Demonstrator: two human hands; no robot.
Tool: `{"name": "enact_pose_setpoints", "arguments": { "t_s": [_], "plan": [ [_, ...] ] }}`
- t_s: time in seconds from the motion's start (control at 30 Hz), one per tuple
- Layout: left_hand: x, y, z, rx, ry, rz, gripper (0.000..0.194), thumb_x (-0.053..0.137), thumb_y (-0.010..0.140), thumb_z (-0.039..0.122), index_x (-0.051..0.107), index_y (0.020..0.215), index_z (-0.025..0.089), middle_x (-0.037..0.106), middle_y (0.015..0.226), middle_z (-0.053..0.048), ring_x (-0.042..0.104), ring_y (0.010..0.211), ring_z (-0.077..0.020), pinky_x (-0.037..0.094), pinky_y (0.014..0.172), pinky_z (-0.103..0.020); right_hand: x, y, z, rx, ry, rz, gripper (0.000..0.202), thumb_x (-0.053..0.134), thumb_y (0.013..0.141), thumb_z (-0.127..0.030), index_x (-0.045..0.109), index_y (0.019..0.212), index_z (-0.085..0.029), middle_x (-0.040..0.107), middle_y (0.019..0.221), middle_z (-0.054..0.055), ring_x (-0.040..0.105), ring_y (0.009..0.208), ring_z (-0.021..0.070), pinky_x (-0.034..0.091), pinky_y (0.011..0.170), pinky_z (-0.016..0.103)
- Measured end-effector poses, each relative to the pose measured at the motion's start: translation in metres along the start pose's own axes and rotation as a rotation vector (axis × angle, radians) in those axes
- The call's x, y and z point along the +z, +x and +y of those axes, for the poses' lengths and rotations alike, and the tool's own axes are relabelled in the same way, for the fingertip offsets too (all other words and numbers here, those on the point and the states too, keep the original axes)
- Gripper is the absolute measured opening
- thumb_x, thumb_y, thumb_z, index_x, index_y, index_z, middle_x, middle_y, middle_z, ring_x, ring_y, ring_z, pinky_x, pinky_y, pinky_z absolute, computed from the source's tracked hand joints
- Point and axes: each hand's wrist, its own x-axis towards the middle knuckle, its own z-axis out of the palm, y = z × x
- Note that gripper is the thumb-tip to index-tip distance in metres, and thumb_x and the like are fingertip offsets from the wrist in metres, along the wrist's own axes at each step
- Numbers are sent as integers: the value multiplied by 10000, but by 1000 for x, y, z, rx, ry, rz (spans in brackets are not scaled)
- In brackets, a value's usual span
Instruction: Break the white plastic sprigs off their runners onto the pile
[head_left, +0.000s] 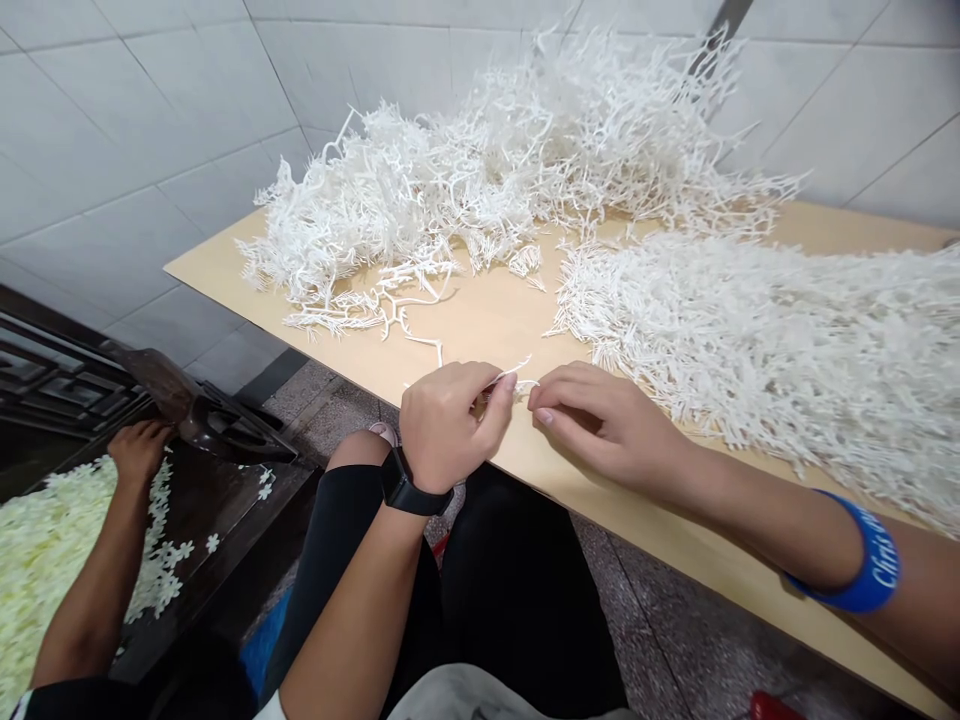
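Observation:
Near the front edge of the wooden board [495, 320], my left hand [454, 420], with a black watch on the wrist, pinches a thin white plastic strand [516, 371] between thumb and fingers. My right hand [600, 420] is just to its right, thumb and fingertips closed on the other end of a white piece [528, 383]. A few loose branching white stems [405, 300] lie beyond my left hand. To the right, close to my right hand, spreads a flat heap of white strands [750, 330].
A tall tangled heap of white stems [487, 160] stands at the back against the tiled wall [150, 120]. At lower left, another person's hand [140, 448] rests near a dark carved wooden seat [217, 510] with pale flower pieces [67, 530]. A red object [772, 706] is at the bottom right.

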Motion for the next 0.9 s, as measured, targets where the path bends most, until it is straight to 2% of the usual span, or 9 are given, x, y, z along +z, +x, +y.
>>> {"name": "enact_pose_setpoints", "arguments": {
  "t_s": [0.33, 0.47, 0.6, 0.73, 0.9],
  "plan": [
    [-2, -1, -1, -4, 8, -29, 299, 489, 962, 315, 632, 737, 178, 631, 650, -15, 558, 639, -144, 348, 603, -271, 0, 0, -2, 25, 1, -1, 139, 514, 929, -165, 638, 868, -182, 676, 881, 50, 591, 849, 196, 453, 774, 326],
    [-2, -1, -1, -3, 13, -40, 304, 472, 970, 306, 633, 746, 178, 636, 661, -19, 563, 647, -147, 346, 605, -273, 1, 0, -2, 41, 11, 16, 127, 523, 933, -172, 645, 967, -185, 691, 913, 40, 606, 865, 189, 461, 777, 317],
    [-3, -1, -2, -9, 2, -73, 308, 457, 978, 303, 644, 766, 181, 652, 683, -20, 576, 669, -151, 355, 618, -273, 2, -1, -1, 48, 20, 39, 206, 522, 944, -188, 635, 1116, -184, 710, 1017, 53, 625, 946, 200, 474, 827, 332],
    [-3, -1, -2, -13, -20, -106, 304, 447, 988, 314, 666, 815, 193, 683, 730, -16, 604, 717, -160, 378, 649, -272, 2, -2, 0, 47, 28, 36, 221, 524, 947, -197, 645, 1132, -186, 715, 1027, 55, 628, 962, 206, 483, 844, 345],
    [-3, -2, -3, -18, -48, -88, 256, 462, 985, 317, 682, 916, 206, 719, 802, -18, 641, 750, -166, 404, 670, -268, 3, -2, 0, 28, 40, 40, 252, 520, 943, -179, 664, 1147, -216, 717, 985, 43, 626, 938, 200, 487, 835, 349]
  ]
}}
